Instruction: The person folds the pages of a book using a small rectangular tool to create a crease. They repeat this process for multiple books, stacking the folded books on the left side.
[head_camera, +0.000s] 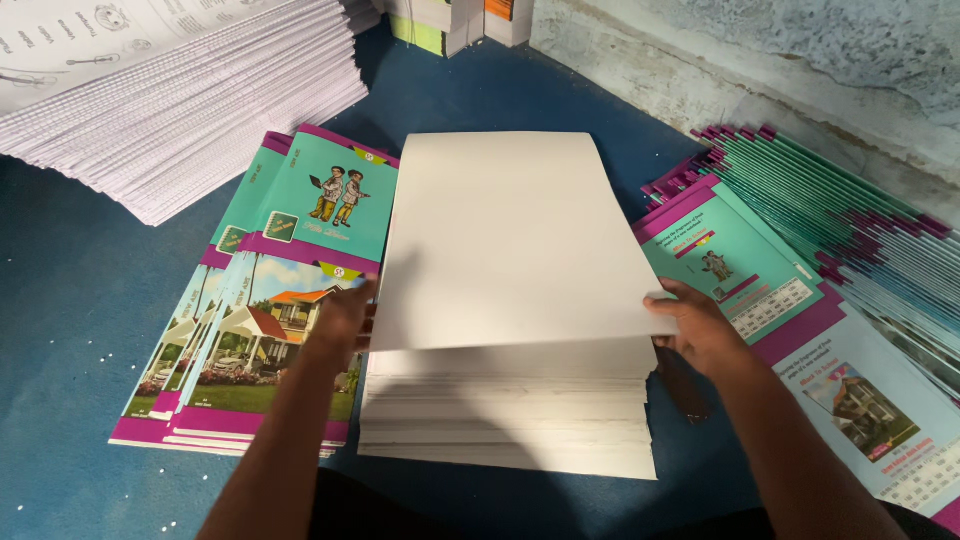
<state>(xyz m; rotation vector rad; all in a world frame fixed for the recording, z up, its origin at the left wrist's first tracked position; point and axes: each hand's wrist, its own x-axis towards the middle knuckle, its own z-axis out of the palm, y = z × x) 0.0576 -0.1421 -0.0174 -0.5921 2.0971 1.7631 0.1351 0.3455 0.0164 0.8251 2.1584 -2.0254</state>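
Head view, near to far. Two forearms enter from the lower edge. The left hand (343, 322) curls its fingers against the left edge of a lifted bundle of blank sheets (510, 240), while the right hand (697, 328) grips the bundle's right edge, thumb on top and fingers beneath; the bundle is raised at its near edge above one stack of white paper (505, 415), which rests on the blue floor (70, 330) between the two arms. Just beside the right wrist lies one dark flat tool (683, 385), partly hidden, its kind not clear. To the left of the stack lies one fanned pile of printed covers (250, 360) in teal and magenta, showing a house picture and two cartoon figures; about four overlapping edges can be counted. To the right lies a second spread of covers (820, 330), too many to count, fanned toward the wall (760, 60). Farther back at left sits one tall heap of printed white sheets (190, 110). At the far edge stand a few upright book blocks (455, 22), cropped by the frame.
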